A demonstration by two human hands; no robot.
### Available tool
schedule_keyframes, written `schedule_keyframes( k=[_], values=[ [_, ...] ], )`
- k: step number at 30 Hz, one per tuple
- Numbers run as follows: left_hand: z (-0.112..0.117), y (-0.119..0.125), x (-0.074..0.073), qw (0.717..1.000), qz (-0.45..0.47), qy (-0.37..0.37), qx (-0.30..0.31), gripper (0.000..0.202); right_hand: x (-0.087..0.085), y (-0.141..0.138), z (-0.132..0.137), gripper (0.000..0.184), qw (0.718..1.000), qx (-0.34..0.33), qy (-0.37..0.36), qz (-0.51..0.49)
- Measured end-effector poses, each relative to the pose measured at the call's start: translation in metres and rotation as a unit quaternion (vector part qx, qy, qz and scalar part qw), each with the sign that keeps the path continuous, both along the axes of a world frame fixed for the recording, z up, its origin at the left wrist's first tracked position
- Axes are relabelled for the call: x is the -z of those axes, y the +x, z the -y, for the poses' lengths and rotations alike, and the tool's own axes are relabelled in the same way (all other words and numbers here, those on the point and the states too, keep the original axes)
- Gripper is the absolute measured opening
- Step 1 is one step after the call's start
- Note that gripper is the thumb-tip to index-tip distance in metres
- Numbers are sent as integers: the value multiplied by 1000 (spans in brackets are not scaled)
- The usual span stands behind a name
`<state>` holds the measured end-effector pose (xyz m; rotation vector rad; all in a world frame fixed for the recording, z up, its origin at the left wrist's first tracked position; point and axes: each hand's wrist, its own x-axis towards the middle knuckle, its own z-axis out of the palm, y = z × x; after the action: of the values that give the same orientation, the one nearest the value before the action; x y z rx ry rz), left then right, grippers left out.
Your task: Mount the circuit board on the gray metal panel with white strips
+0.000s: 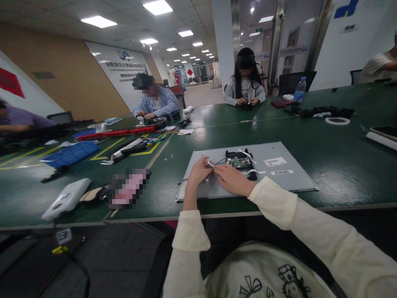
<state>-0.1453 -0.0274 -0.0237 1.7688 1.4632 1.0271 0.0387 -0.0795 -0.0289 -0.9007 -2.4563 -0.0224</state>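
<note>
- Left hand [201, 170]: grip pinching a white strip [210, 163].
- Right hand [231, 179]: fingertips beside it; cannot tell grip.
- Grey panel [263, 152] lies on the tabletop [214, 128].

Left hand [201, 170] with fingers curled inward; right hand [231, 179] back up, fingers stretched leftward, fingertips of both close together. Left forearm [190, 200] near upright, right arm [322, 227] slanting inward.
</note>
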Motion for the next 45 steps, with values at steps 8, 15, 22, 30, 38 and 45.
schedule_keyframes(
  k=[8, 15, 22, 30, 38, 45],
  values=[
    [-5, 4, -2, 996, -33, 17, -77, 40, -6, -1, 5, 31, 999, 7, 10, 52],
    [-5, 12, -1, 977, -156, 101, -107, 25, -5, 0, 5, 31, 999, 6, 6, 51],
    [-7, 13, 0, 952, -236, 105, -165, 41, -3, 0, 4, 34, 999, -4, 15, 40],
    [-13, 10, 2, 930, -307, 92, -181, 27, -5, 1, 8, 32, 999, -10, 0, 31],
    [-19, 10, -2, 909, -369, 59, -184, 29, -9, 2, 14, 26, 982, -189, 7, 6],
    [-20, 12, -7, 898, -390, 44, -197, 25, -12, 3, 16, 40, 977, -213, -8, 12]
  ],
)
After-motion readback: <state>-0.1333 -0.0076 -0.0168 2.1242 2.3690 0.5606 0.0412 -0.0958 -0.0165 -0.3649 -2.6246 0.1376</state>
